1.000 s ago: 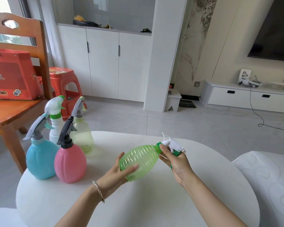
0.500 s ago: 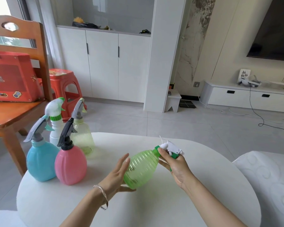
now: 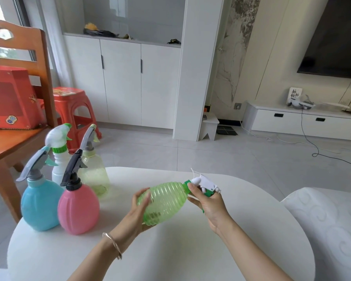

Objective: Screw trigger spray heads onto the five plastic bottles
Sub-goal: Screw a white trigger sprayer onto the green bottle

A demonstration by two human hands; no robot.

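Observation:
A ribbed green bottle (image 3: 164, 201) is held tilted above the white table (image 3: 170, 250), its neck pointing up and right. My left hand (image 3: 137, 216) wraps around its base end. My right hand (image 3: 208, 201) grips the white and green trigger spray head (image 3: 204, 183) sitting at the bottle's neck. At the table's left edge stand a blue bottle (image 3: 40, 203), a pink bottle (image 3: 78, 207), a white bottle (image 3: 59, 171) and a pale yellow-green bottle (image 3: 94, 175), each upright with a trigger head on top.
A wooden chair (image 3: 18, 138) with a red box (image 3: 10, 98) on its seat stands left of the table. A red plastic stool (image 3: 73, 110) is behind the bottles. A white patterned cushion (image 3: 328, 224) lies at the right.
My left hand, briefly open beside the green bottle, has closed around its base again. The bottle has turned a little between my hands. The four standing bottles have not moved.

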